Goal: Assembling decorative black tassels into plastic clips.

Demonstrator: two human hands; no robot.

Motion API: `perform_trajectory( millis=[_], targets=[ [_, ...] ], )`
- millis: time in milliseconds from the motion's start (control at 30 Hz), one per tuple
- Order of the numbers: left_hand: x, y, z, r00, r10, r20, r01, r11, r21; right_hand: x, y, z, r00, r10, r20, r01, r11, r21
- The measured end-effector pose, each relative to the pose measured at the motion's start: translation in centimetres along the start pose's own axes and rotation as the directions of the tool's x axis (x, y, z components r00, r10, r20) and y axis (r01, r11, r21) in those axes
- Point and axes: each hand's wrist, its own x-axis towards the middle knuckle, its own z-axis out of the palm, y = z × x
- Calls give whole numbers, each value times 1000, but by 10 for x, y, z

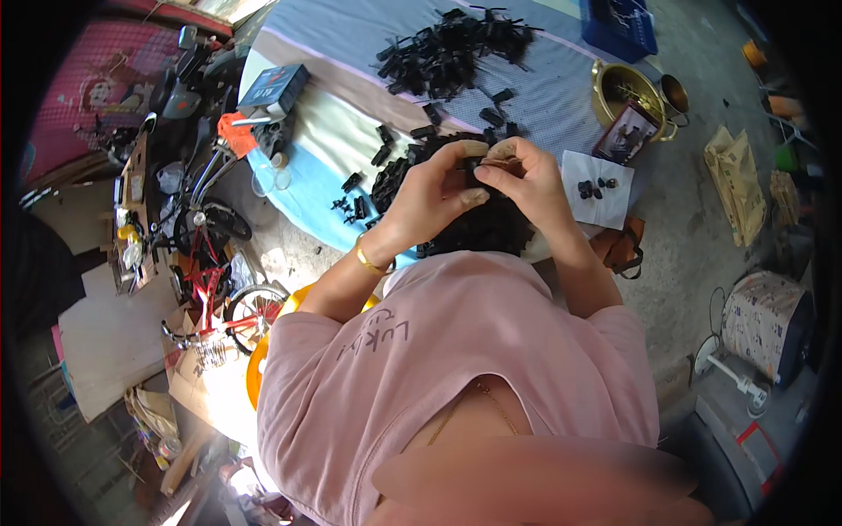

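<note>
My left hand [431, 195] and my right hand [529, 180] meet above the near edge of a round table. Their fingers and thumbs are closed around a small black piece [474, 165], mostly hidden by the fingertips; its exact kind cannot be told. Beige wraps cover some of the fingertips. Beneath the hands lies a heap of black plastic parts [396, 181]. Farther off is a larger pile of black parts with thin strips or leads [452, 53]. Loose black parts [353, 182] lie left of my left hand.
On the cloth-covered table [307, 145] are a blue box [274, 90] at left, a brass-coloured pot [598, 96], a phone [626, 133] leaning on it, and white paper [574, 167] with small dark pieces. A blue basket [618, 39] is far right; a red bicycle [206, 285] stands left.
</note>
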Motion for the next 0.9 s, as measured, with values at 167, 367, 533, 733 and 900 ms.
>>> perform_trajectory(
  millis=[167,367,533,733,900],
  targets=[
    [3,-11,-4,993,67,-93,-75,994,-84,-1,-6,0,984,144,100,-168,939,299],
    [4,-8,-4,986,110,-123,-113,994,-13,-1,-4,1,975,146,168,-168,978,126],
    [1,-1,0,986,115,-125,-90,978,189,-2,-4,1,984,84,159,-93,994,55],
    [2,-17,2,964,157,-216,-131,983,130,-2,1,8,982,110,152,-124,988,89],
    [2,-29,0,866,433,-248,-292,843,452,4,16,9,980,130,149,-149,981,121]
  ],
)
